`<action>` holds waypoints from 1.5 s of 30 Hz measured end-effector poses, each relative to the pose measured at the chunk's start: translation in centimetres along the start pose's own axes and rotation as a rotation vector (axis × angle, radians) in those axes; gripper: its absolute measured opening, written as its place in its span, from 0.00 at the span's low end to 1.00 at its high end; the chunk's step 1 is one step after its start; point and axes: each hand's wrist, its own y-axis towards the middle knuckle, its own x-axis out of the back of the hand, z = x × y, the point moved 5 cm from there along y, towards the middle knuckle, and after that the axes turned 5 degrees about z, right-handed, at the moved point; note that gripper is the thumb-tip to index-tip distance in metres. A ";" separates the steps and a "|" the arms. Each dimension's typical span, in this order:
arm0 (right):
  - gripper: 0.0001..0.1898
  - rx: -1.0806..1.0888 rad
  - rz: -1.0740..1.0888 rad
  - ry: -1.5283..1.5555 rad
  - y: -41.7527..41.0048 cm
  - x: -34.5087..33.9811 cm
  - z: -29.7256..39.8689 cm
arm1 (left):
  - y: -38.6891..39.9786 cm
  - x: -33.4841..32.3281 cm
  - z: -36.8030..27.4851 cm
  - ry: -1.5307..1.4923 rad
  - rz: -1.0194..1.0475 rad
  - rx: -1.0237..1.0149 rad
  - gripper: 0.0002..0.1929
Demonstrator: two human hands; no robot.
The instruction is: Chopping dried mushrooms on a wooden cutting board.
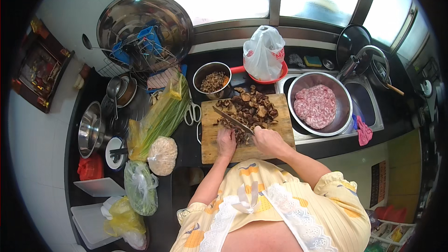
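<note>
A wooden cutting board [276, 140] lies in front of me, bearing a heap of dark brown sliced mushrooms [260, 106], apparently shiitake. My right hand [271, 142] grips the handle of a kitchen knife [232, 119], whose blade slants up to the left across the mushrooms. Below the blade, my left hand [226, 141] rests on the board with fingers curled at the chopped mushroom pieces [242, 136]. Whether any piece is pinched under those fingers is hidden. Just behind the board stands a steel pot [211, 94] with finely chopped brown food and something orange inside.
Right of the board, a steel bowl [344, 126] of minced meat [315, 106] sits over the sink [374, 112]. White-handled scissors [192, 113], bagged green vegetables [161, 122] and a bag of pale crumbly food [162, 155] lie left. A white plastic bag [264, 56] stands behind.
</note>
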 end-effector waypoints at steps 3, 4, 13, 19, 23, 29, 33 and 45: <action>0.11 -0.006 -0.001 -0.025 0.1 -3.1 -2.0 | 0.4 -0.5 -0.4 0.020 0.024 -0.006 0.02; 0.11 -0.004 -0.003 -0.027 0.4 -3.0 -2.2 | 0.7 -0.6 -0.4 0.029 0.030 -0.033 0.02; 0.11 -0.010 0.012 -0.012 0.7 -3.4 -2.1 | 0.2 -0.6 -0.5 0.008 0.020 -0.030 0.02; 0.11 0.023 0.017 0.007 -0.1 -1.7 -0.6 | -0.2 0.0 -0.2 -0.020 0.022 -0.019 0.02; 0.12 0.017 0.038 -0.005 0.3 -3.3 -2.2 | -0.2 0.2 -0.6 0.000 0.032 -0.019 0.02; 0.13 -0.050 0.023 0.046 -0.4 -2.7 -3.3 | 0.6 1.7 -1.1 -0.066 -0.018 -0.024 0.03; 0.12 -0.027 0.032 0.027 -0.2 -2.3 -3.1 | 1.4 2.2 2.9 0.026 -0.041 0.111 0.11; 0.13 -0.163 -0.035 0.108 -2.2 -3.5 -4.9 | 5.0 -1.3 5.8 0.087 0.218 0.375 0.17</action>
